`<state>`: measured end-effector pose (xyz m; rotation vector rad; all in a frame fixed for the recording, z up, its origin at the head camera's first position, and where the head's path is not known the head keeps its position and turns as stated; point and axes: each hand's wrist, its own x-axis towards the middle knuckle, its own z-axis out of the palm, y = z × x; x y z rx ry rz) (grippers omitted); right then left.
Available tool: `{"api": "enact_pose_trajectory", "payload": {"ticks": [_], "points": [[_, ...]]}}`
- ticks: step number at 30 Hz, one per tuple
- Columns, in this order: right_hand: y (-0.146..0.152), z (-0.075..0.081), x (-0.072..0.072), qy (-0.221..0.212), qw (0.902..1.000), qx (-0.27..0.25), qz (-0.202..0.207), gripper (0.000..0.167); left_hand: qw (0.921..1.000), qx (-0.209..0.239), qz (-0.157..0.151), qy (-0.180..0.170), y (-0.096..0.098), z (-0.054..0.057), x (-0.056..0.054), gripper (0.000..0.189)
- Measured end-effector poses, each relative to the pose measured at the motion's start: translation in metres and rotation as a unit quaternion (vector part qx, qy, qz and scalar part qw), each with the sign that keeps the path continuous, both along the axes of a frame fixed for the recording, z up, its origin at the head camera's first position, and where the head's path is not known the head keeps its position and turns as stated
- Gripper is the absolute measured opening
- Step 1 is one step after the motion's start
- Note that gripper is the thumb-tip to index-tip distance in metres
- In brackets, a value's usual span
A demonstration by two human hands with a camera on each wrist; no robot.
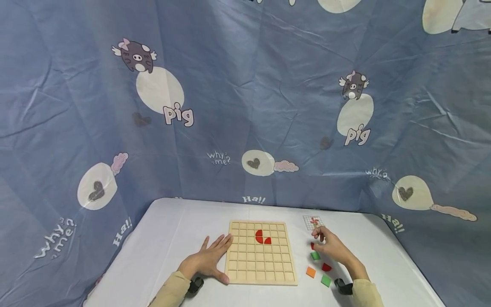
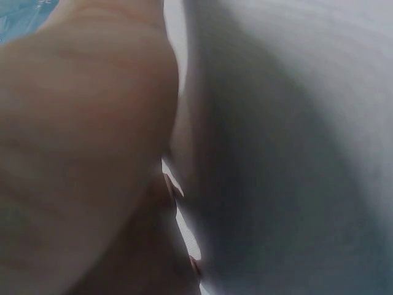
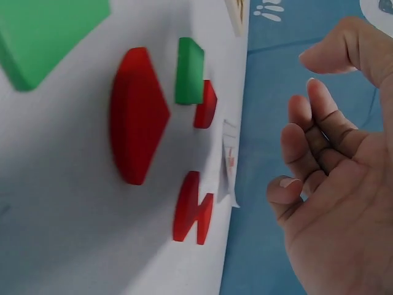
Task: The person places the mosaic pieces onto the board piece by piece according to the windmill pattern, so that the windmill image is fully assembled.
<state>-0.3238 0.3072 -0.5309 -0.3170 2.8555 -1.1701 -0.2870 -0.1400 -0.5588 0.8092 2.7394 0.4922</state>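
My left hand [image 1: 209, 258] lies with its fingers spread at the left edge of a square wooden grid board [image 1: 251, 266]. Three red quarter-circle pieces [image 1: 258, 239] sit in cells near the board's upper middle. To the right of the board, my right hand [image 1: 333, 247] hovers over loose pieces, its fingers loosely bent. Nothing shows between its thumb and fingers in the right wrist view. Near it are a red piece [image 1: 312, 246], partly covered in the head view, and a green piece [image 1: 315, 256]. In the left wrist view, the blurred palm side [image 2: 80, 123] fills the left half.
Nearer the front lie an orange square [image 1: 311, 272], a red quarter-circle [image 1: 326, 267] and a green square [image 1: 326, 280]. A card with a gridded pattern [image 1: 308, 221] lies beyond my right hand. Two red pieces [image 3: 186, 209] stand out low in the right wrist view. Blue curtain [image 1: 230, 106] surrounds the white table [image 1: 184, 221].
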Motion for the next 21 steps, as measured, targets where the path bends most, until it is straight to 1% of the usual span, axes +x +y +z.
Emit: {"api": "enact_pose_trajectory", "payload": {"ticks": [2,6,11,17,21], "points": [[0.0,-0.003,0.0,-0.006,1.0,0.004,-0.006,0.032,1.0,-0.001,0.0,0.0,0.0,0.001,0.0,0.133],[0.0,-0.008,-0.002,-0.019,0.9998,0.004,-0.006,0.03,1.0,-0.003,0.004,-0.001,0.001,0.004,0.001,0.132],[-0.002,-0.014,-0.005,-0.034,0.9993,0.008,-0.015,0.03,1.0,-0.004,0.004,0.005,0.001,0.007,0.001,0.132],[-0.004,-0.015,-0.004,-0.02,0.9993,0.017,-0.026,0.031,1.0,-0.006,0.003,0.005,0.001,0.007,0.001,0.132],[-0.004,-0.02,-0.004,-0.015,0.999,0.035,-0.026,0.032,1.0,-0.006,0.003,0.003,0.001,0.005,0.002,0.132]]}}
